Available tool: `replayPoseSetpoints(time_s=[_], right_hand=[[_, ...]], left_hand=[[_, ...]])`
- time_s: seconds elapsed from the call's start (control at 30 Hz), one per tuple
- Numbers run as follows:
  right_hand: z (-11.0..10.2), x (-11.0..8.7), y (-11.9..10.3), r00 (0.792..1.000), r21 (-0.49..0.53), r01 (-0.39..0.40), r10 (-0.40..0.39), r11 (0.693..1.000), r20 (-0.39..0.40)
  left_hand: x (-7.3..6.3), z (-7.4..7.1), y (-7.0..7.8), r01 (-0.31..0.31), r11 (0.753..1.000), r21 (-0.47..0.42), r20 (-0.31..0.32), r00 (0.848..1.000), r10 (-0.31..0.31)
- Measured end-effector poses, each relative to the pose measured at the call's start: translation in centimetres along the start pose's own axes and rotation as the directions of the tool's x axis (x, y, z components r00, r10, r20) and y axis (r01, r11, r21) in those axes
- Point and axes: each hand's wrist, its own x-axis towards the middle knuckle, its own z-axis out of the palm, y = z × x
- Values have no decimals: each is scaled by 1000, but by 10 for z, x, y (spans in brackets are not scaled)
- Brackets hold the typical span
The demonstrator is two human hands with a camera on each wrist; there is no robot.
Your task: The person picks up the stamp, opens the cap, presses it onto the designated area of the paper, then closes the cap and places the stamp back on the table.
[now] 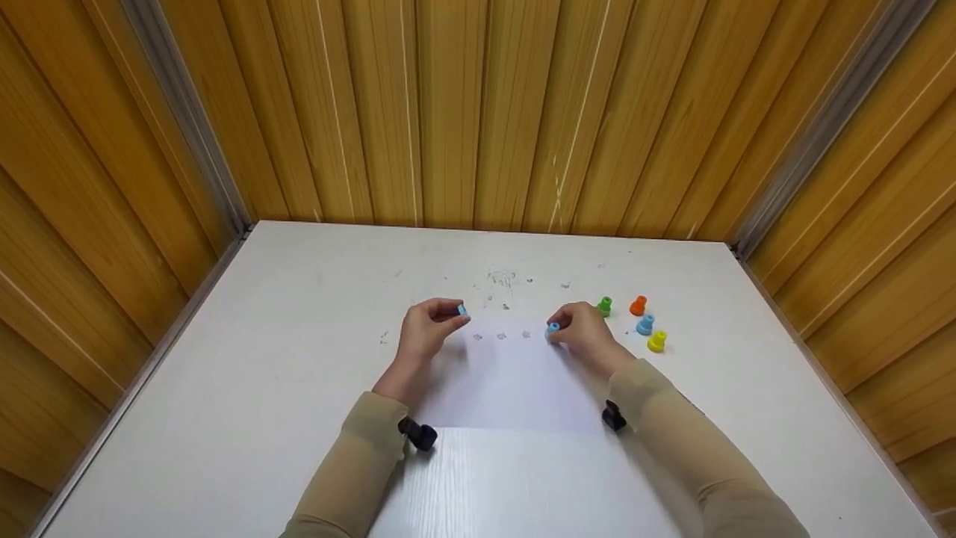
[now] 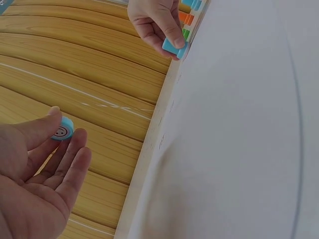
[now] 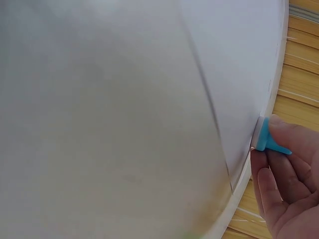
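Observation:
In the head view my right hand [image 1: 586, 332] grips a blue toy stamp [image 1: 553, 329] by its body at the right part of a white paper sheet [image 1: 515, 396]. The right wrist view has the stamp [image 3: 263, 135] with its flat base right at the paper, thumb on one side and fingers on the other. My left hand [image 1: 424, 329] pinches a small light-blue round cap [image 2: 63, 129] between thumb and fingers, raised above the paper's left side. A smiley face shows on the cap in the left wrist view. Three small reddish prints [image 1: 501, 336] run in a row between the hands.
Right of my right hand stand several more stamps: green [image 1: 605, 305], orange [image 1: 638, 305], blue [image 1: 645, 324] and yellow [image 1: 656, 341]. Dark ink smudges [image 1: 502, 279] mark the white table [image 1: 314, 329] behind the paper. Wood-patterned walls [image 1: 448, 112] enclose the back and sides.

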Motion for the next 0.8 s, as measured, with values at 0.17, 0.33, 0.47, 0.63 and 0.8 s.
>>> replayPoseSetpoints(time_s=[0.17, 0.33, 0.47, 0.63, 0.8], right_hand=[[1, -1, 0, 1000, -1, -6, 6, 1000, 7], [-1, -2, 0, 999, 3, 33, -33, 999, 0], [-1, -1, 0, 999, 7, 51, -51, 999, -9], [0, 1, 0, 1000, -8, 20, -20, 1000, 12], [-5, 2, -4, 999, -18, -10, 11, 1000, 43]], left_hand=[[0, 1, 0, 6, 1000, 12, 8, 1000, -6], [1, 1, -2, -30, 1000, 6, 13, 999, 30], [1, -1, -2, -56, 998, 8, 10, 998, 56], [1, -2, -1, -40, 999, 15, -7, 999, 41], [0, -2, -1, -36, 999, 13, 11, 999, 36]])
